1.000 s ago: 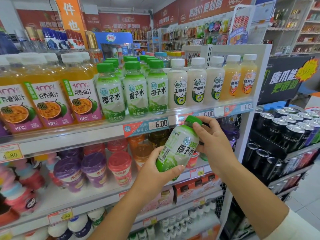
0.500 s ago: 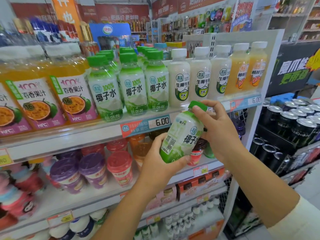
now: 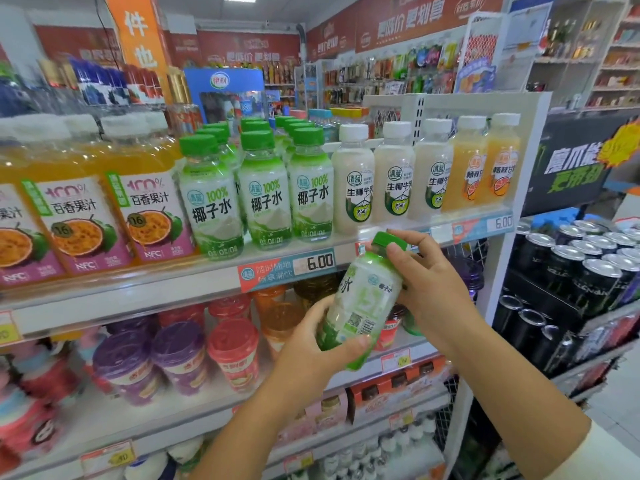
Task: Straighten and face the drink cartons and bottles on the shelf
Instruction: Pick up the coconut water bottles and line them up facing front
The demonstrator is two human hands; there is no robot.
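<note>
Head view: the left hand [image 3: 311,344] wraps around the lower body of a green-capped coconut water bottle [image 3: 360,303], and the right hand [image 3: 433,289] pinches its neck just under the cap. The bottle tilts between both hands, barcode side showing. Above them, matching bottles [image 3: 266,192] stand upright on the shelf [image 3: 138,296].

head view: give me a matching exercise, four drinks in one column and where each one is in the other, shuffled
Column A
1. held coconut water bottle
2. passion fruit juice bottles
3. coconut milk bottles
4. black cans

Column B
a. top shelf, right of the green caps
b. tilted, left hand at base, right hand at cap
c. rack at far right
d. top shelf, left of the green caps

Pairs: 1-b, 2-d, 3-a, 4-c
</note>
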